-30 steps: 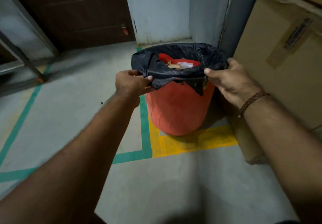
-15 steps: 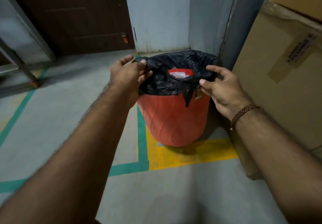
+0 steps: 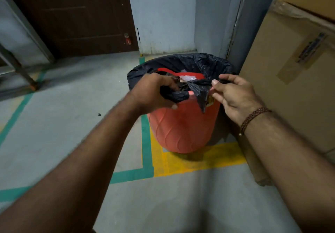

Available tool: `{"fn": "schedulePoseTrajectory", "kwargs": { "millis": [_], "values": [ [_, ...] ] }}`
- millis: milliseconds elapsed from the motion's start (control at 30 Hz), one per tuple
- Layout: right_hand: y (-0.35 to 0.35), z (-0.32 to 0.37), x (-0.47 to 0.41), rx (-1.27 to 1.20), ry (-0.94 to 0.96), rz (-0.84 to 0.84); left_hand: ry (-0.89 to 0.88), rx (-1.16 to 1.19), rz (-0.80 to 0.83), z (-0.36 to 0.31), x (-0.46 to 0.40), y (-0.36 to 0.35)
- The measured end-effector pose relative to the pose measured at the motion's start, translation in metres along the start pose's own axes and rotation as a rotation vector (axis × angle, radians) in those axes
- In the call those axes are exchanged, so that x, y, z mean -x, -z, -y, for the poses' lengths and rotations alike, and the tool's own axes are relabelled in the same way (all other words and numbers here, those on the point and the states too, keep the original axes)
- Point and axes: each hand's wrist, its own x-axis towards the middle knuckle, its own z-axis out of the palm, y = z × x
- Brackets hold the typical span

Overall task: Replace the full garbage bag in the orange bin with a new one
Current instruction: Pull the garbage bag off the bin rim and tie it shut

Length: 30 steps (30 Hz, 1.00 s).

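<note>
Both hands have closed in from the sides of the rim toward its near edge since half a second ago, and the black plastic is now bunched up between them, where before it lay folded over the lip.

Two bare forearms reach in from the bottom of the view. The left hand [image 3: 154, 92] has its fingers curled tight round a wad of the garbage bag [image 3: 201, 63], gathered at the near rim. The right hand [image 3: 235, 95], with one braided bracelet [image 3: 253, 118] at its wrist, pinches a fold of the same bag between thumb and forefinger, its other fingers loosely curled. A pointed flap of black plastic hangs down between the two hands over the front of the bin.

One orange bin [image 3: 183, 127] stands on the grey floor [image 3: 63, 124], at the corner of one yellow painted line [image 3: 199, 162] and one green painted line [image 3: 146, 142]. The one black bag sits in it, its far edge folded over the rim; pale rubbish and something red show in the opening.

Just beside the bin on the right stands a stack of two cardboard boxes [image 3: 293, 88]. Behind it, one pale wall [image 3: 163, 15], and to the left one dark brown door [image 3: 81, 15]. At the far left, a metal frame leg [image 3: 20, 69].
</note>
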Motion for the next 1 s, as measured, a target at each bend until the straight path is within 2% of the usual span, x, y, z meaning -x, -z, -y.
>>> {"fn": "schedulePoseTrajectory", "kwargs": {
  "millis": [67,200,233,300,400,467,500,600,700,767,900,1000],
  "values": [
    [-0.002,0.0,0.0,-0.003,0.002,-0.009,-0.02,0.015,-0.085,0.007,0.0,-0.001],
    [-0.004,-0.001,0.002,0.0,0.004,-0.021,-0.002,0.247,-0.158,0.017,0.0,0.005],
    [-0.004,-0.002,0.002,-0.002,0.005,-0.025,-0.006,0.224,-0.216,0.019,-0.001,0.005],
    [-0.004,-0.002,0.002,-0.008,0.005,-0.03,0.007,-0.006,-0.386,0.023,-0.004,0.004],
    [-0.005,-0.003,0.003,-0.009,0.006,-0.034,0.138,-0.228,-0.694,0.018,-0.004,0.004],
    [-0.005,-0.003,0.004,-0.01,0.005,-0.034,0.314,-0.161,-0.806,0.014,-0.006,0.006],
    [-0.005,-0.003,0.004,-0.01,0.002,-0.035,0.404,-0.052,-0.812,0.013,-0.008,0.006],
    [-0.006,-0.003,0.004,-0.007,-0.01,-0.042,0.526,0.345,-0.798,0.014,-0.012,0.007],
    [-0.005,-0.003,0.003,-0.007,-0.018,-0.06,0.463,0.379,-0.803,0.017,-0.009,0.002],
    [-0.004,-0.003,0.002,-0.019,-0.024,-0.078,0.386,0.404,-0.73,0.017,-0.01,-0.004],
    [-0.002,-0.002,0.001,-0.031,-0.044,-0.102,0.178,0.584,-0.323,0.014,-0.01,-0.012],
    [-0.005,-0.003,0.001,-0.035,-0.052,-0.107,0.082,0.343,-0.028,0.005,-0.004,-0.017]
  ]
}}
